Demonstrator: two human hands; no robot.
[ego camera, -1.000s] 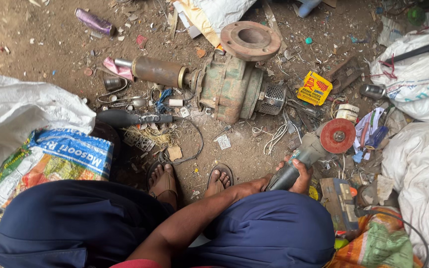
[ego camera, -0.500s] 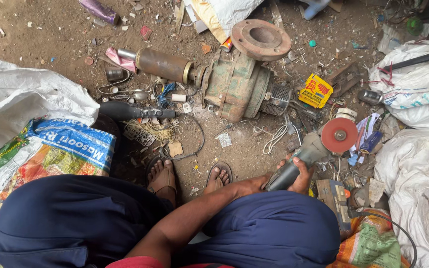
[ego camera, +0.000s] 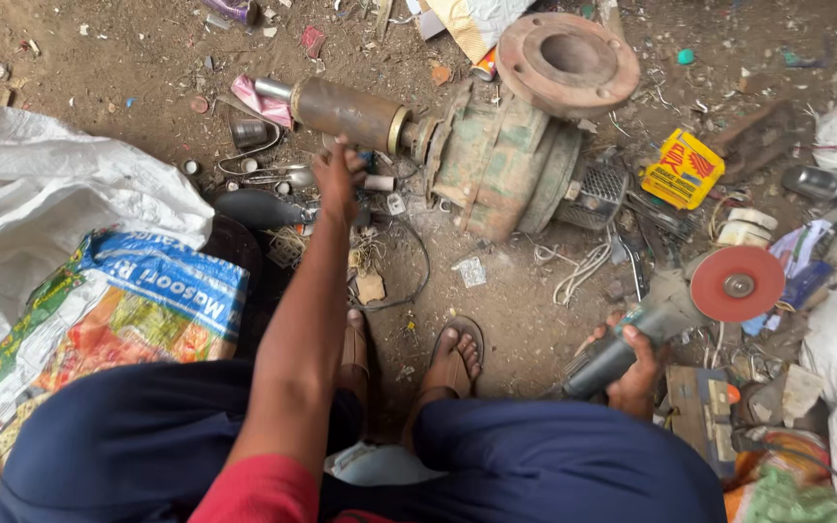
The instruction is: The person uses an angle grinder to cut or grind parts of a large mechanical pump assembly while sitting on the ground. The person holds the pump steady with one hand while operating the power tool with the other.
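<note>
Fingers of right hand (ego camera: 632,373) wrap grinder (ego camera: 666,315) w/ body partly hidden; left hand (ego camera: 339,179) fingers' grip unclear

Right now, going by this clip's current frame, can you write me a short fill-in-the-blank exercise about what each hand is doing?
1. The right hand grips an angle grinder whose disc is ____ in colour.
2. The left hand reaches toward the rusty pump, with its fingers just below the brown ____ at the pump's end.
3. Right of the pump lies a small ____ box.
4. Both feet wear ____.

Missing words: red; cylinder; yellow; sandals
</note>
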